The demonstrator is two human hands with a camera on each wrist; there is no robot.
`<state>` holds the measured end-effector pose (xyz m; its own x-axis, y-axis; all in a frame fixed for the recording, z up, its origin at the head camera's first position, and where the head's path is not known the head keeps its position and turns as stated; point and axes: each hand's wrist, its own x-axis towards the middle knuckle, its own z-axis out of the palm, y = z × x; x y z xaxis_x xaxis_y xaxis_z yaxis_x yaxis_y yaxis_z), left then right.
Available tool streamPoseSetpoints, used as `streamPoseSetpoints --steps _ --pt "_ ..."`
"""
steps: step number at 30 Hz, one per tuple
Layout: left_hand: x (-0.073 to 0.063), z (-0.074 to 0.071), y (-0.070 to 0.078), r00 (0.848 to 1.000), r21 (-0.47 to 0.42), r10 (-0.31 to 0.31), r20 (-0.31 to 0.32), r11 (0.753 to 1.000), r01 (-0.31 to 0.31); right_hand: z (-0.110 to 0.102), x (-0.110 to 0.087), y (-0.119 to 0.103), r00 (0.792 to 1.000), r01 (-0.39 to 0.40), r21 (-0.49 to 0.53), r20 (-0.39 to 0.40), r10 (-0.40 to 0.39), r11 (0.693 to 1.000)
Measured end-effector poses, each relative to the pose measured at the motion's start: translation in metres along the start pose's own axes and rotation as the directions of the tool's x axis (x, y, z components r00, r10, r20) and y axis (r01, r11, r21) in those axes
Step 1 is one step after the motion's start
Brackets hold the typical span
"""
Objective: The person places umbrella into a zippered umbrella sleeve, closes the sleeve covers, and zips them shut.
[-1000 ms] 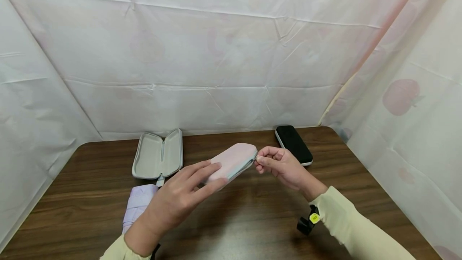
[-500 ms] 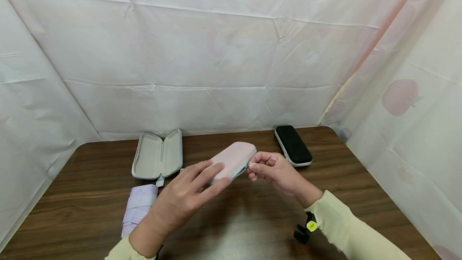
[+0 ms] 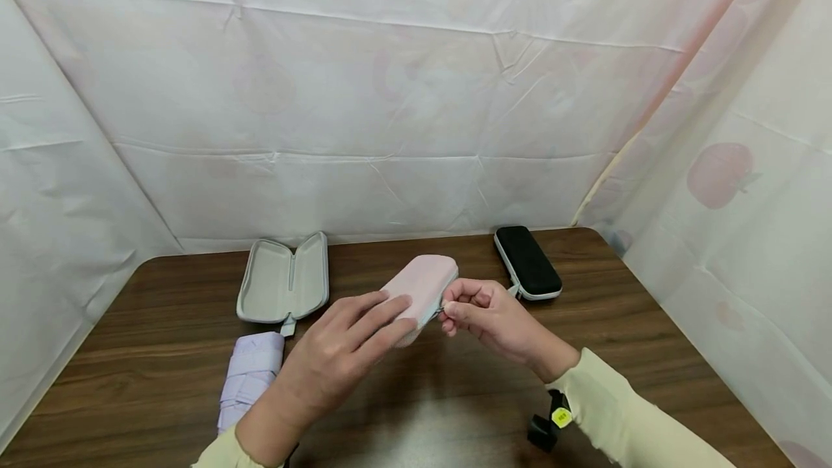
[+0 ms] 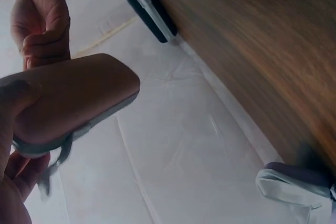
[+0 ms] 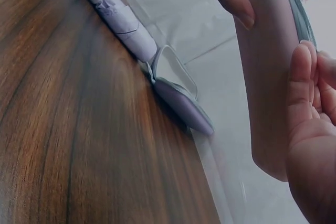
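Note:
A pink zip case [image 3: 421, 282] with a grey zipper edge is held up over the table, tilted. My left hand [image 3: 351, 341] grips it from the near left, fingers across its top and thumb along its near side. At the case's right edge my right hand [image 3: 489, 318] pinches the small zipper pull between thumb and forefinger. In the left wrist view the case [image 4: 84, 90] shows its smooth underside, and a grey strap [image 4: 64, 153] dangles beside the left fingers. The right wrist view shows the right fingertips [image 5: 300, 61] at the zipper edge. The case's inside is hidden.
An opened case with a pale grey lining [image 3: 286, 284] lies at the back left, a lilac folded umbrella [image 3: 250, 378] in front of it. A closed black case [image 3: 531, 262] lies at the back right. A white curtain [image 3: 364, 92] hangs behind the wooden table [image 3: 630, 309].
My right hand has drawn the zipper pull along the case's right edge, toward me and leftward. The case has turned and shifted slightly left. The left hand keeps its grip.

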<state>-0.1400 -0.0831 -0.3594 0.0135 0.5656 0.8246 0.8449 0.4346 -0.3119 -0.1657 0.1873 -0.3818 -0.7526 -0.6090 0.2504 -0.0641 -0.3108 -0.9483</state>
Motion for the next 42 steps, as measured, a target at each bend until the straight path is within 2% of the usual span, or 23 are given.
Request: streamPoseSetpoints --steps 5,8,14,23,27,33,36,42 --pt "-0.004 0.000 -0.003 0.999 -0.184 -0.041 -0.016 0.982 0.037 -0.003 0.000 0.000 0.999 0.007 0.033 0.041 -0.009 0.999" --pt "-0.007 0.000 -0.005 0.998 -0.244 -0.056 -0.002 0.968 0.054 -0.004 0.001 0.000 0.997 0.017 0.060 0.077 -0.021 0.998" --pt "-0.013 -0.001 -0.007 0.995 -0.283 -0.090 0.035 0.954 0.096 -0.005 0.001 -0.004 0.995 0.000 0.120 0.104 -0.013 0.993" --pt "-0.016 -0.001 -0.007 0.992 -0.351 -0.087 0.087 0.930 0.112 -0.005 0.003 -0.005 0.991 -0.022 0.186 0.136 -0.004 0.982" --pt "-0.017 0.001 -0.007 0.995 -0.371 -0.055 0.089 0.925 0.084 -0.003 0.005 -0.005 0.989 -0.024 0.183 0.148 -0.004 0.983" --pt "-0.016 0.004 -0.010 0.999 -0.352 -0.002 0.041 0.936 0.016 -0.001 0.007 -0.006 0.989 -0.021 0.183 0.146 -0.006 0.983" --pt "-0.017 0.003 -0.011 1.000 -0.331 -0.002 0.020 0.943 0.009 -0.001 0.007 -0.006 0.990 -0.021 0.182 0.142 -0.005 0.983" --pt "-0.019 0.001 -0.009 0.999 -0.284 -0.041 -0.010 0.958 0.036 0.000 0.006 -0.006 0.990 -0.027 0.176 0.141 0.002 0.984"
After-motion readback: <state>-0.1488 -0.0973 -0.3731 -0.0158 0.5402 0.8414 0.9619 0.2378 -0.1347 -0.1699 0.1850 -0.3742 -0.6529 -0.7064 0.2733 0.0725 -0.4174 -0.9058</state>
